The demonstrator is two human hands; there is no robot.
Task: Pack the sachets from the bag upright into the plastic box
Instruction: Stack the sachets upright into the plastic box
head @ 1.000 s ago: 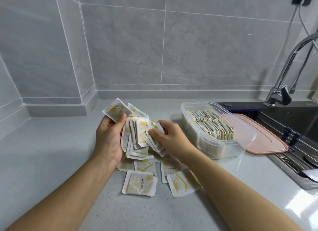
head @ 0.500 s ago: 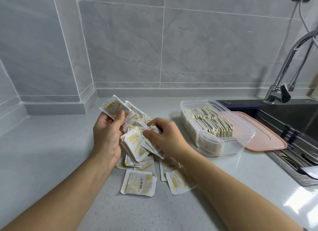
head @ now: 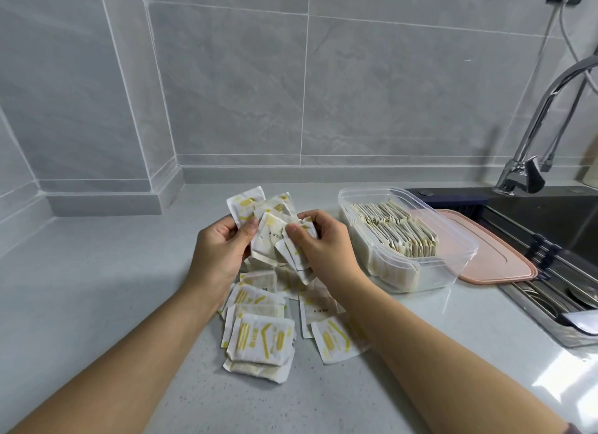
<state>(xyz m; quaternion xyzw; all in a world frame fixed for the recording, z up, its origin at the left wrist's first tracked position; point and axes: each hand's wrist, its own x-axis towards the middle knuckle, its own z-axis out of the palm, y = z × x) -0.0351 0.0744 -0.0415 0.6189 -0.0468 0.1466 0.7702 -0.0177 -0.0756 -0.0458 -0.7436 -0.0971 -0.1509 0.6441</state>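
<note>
White sachets with yellow print lie in a loose pile (head: 259,330) on the grey counter in front of me. My left hand (head: 220,249) grips a fanned bunch of sachets (head: 268,220) held above the pile. My right hand (head: 323,242) pinches the right side of the same bunch, thumb on top. To the right stands the clear plastic box (head: 453,265), with a row of sachets (head: 394,226) packed upright along its left side. The right part of the box holds nothing. No bag is in view.
A pink lid or board (head: 495,259) lies under the box's right side, by the dark sink (head: 556,226). A chrome tap (head: 534,136) rises at the far right. Tiled walls form a corner with a ledge (head: 103,200) at the back left.
Both hands have drawn the held sachets together into a tighter bunch. A few sachets have dropped onto the near side of the pile.
</note>
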